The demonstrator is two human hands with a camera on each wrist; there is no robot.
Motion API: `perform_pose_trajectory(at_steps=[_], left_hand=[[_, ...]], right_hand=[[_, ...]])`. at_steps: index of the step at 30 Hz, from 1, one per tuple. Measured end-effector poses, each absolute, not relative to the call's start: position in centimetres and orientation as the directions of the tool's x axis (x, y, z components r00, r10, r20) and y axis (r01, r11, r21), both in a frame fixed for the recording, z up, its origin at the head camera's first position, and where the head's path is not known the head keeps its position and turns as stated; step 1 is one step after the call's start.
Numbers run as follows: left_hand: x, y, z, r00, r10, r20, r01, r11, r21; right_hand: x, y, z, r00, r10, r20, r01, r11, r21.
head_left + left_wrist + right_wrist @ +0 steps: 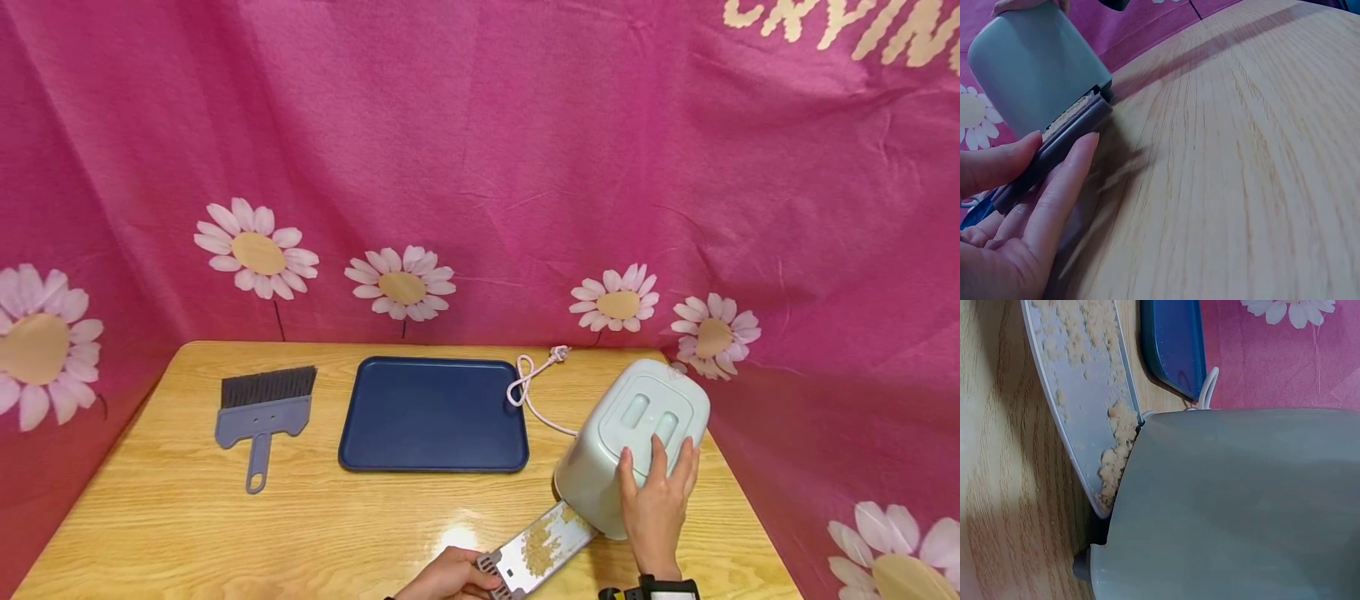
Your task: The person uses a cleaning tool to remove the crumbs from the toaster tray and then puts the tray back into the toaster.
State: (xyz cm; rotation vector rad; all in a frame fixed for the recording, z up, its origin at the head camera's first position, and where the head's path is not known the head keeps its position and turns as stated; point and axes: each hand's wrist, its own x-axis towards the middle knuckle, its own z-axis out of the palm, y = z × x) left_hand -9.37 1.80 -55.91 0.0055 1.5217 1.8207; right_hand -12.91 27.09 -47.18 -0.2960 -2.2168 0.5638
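A pale green toaster (592,475) stands at the right of the table, its two slots facing up. My right hand (657,508) rests on its top with the fingers spread, fingertips near one slot. From the toaster's lower side juts a metal crumb tray (517,560), with tan crumbs (1113,456) scattered over it and heaped close to the toaster. The tray's inner end is hidden at the toaster. My left hand (450,577) pinches the tray's grey outer end (1054,153), thumb above and fingers below. The right wrist view does not show the right hand.
A dark blue tray (435,417) lies at the middle back of the wooden table (315,533). The toaster's white cord and plug (558,353) reach over its right edge. A grey brush (262,417) lies at the left. Pink flowered cloth (480,167) hangs around the table.
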Motion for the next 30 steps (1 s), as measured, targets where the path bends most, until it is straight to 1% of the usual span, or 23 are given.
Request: perform_pose_trajectory(at_steps=[7, 12, 15, 21, 27, 30], left_hand=[[-9.5, 0.8, -55.6, -0.727, 0.533, -0.434, -0.502, 0.019, 0.865], [-9.6, -0.2, -55.4, -0.696, 0.539, -0.475, -0.522, 0.074, 0.850], [-9.7, -0.7, -55.3, -0.694, 0.536, -0.481, -0.523, 0.084, 0.848], [-9.7, -1.3, -55.4, -0.720, 0.526, -0.453, -0.517, 0.029, 0.855], [-10.0, -2.5, -55.2, -0.696, 0.533, -0.482, -0.599, -0.059, 0.799], [-10.1, -3.0, -55.0, -0.713, 0.519, -0.471, -0.596, -0.097, 0.797]], right_hand=[[-12.9, 27.0, -47.0, -0.646, 0.386, 0.659, 0.027, 0.874, -0.486], [-13.0, 26.9, -46.8, -0.647, 0.386, 0.658, 0.029, 0.874, -0.485], [-13.0, 26.9, -46.8, -0.651, 0.391, 0.651, 0.039, 0.873, -0.485], [-13.1, 26.9, -46.8, -0.645, 0.391, 0.657, 0.037, 0.874, -0.484], [-13.0, 26.9, -47.0, -0.645, 0.396, 0.654, 0.040, 0.872, -0.488], [-12.9, 26.9, -47.1, -0.639, 0.398, 0.658, 0.036, 0.870, -0.491]])
